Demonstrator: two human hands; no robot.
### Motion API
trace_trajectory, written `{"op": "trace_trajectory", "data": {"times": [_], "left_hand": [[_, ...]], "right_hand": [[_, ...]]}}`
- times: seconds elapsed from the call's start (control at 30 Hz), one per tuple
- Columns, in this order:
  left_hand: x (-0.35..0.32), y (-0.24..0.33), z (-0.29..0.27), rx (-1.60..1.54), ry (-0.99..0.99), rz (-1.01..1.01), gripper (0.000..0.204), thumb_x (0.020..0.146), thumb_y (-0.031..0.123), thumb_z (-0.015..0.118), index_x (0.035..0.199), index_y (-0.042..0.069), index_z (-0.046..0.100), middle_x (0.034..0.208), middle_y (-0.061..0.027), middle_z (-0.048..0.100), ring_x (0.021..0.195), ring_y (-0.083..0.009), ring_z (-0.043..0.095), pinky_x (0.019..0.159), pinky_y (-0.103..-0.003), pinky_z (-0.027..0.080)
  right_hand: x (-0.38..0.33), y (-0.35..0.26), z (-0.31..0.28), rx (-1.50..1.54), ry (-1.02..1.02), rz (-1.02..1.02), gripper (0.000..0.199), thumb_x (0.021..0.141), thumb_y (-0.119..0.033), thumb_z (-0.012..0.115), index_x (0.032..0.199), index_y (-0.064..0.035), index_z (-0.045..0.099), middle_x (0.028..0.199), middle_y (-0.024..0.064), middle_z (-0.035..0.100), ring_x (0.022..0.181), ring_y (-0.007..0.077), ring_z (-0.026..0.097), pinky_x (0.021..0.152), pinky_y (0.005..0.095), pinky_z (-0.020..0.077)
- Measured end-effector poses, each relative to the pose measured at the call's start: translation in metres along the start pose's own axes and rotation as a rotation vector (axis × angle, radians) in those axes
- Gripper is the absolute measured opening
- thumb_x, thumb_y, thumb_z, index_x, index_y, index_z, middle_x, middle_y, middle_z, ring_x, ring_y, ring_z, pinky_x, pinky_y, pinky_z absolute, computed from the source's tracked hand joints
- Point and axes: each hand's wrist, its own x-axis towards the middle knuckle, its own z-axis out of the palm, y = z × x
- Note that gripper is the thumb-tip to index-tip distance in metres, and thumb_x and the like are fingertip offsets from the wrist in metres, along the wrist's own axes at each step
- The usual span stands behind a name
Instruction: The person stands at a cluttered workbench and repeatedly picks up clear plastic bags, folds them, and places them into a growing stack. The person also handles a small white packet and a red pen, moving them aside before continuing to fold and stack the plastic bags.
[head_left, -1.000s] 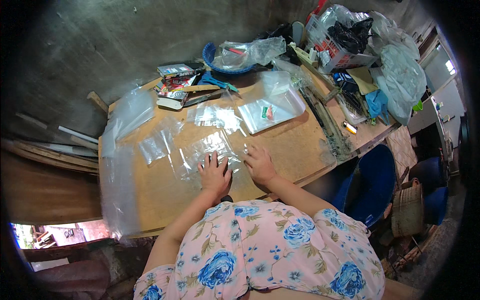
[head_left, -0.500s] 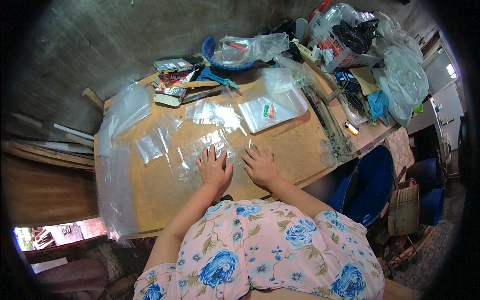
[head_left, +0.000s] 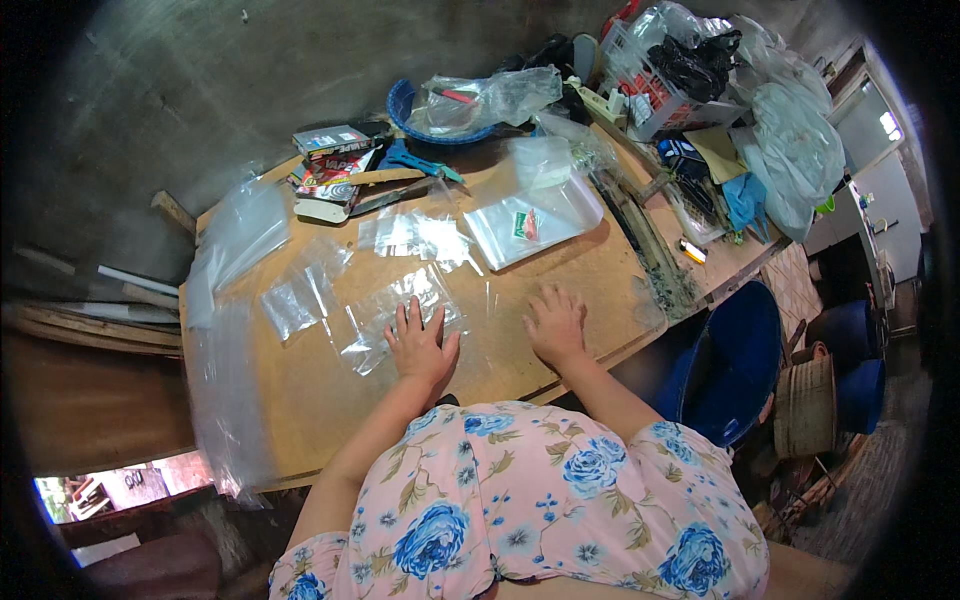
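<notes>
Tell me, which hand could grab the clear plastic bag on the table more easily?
Probably the left hand: it lies flat on the clear plastic bag already. The right hand rests beside it on the wooden table.

Even daylight, brightest far right; glare on clear plastic bags (head_left: 400,312); black fisheye vignette, edges bent; dim wall far left; centre sharp.

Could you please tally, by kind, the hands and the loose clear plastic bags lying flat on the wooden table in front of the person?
Hands: 2, the left hand and the right hand
Small clear bags: 3, at and
Large clear bag with a label: 1
Total: 6
</notes>
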Motion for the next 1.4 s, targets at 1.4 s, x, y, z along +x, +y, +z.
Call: {"op": "trace_trajectory", "data": {"times": [1.4], "left_hand": [[-0.003,0.002,-0.007,0.002,0.005,0.027,0.050,0.077,0.041,0.056,0.122,0.020,0.052,0.138,-0.0174,0.032,0.128,-0.0377,0.024,0.100,-0.058,0.018]], "right_hand": [[0.001,0.200,-0.060,0.085,0.145,1.185,0.037,0.072,-0.034,0.061,0.093,-0.0044,0.066,0.103,0.0176,0.062,0.099,0.0326,0.058,0.083,0.0393,0.0461]]}}
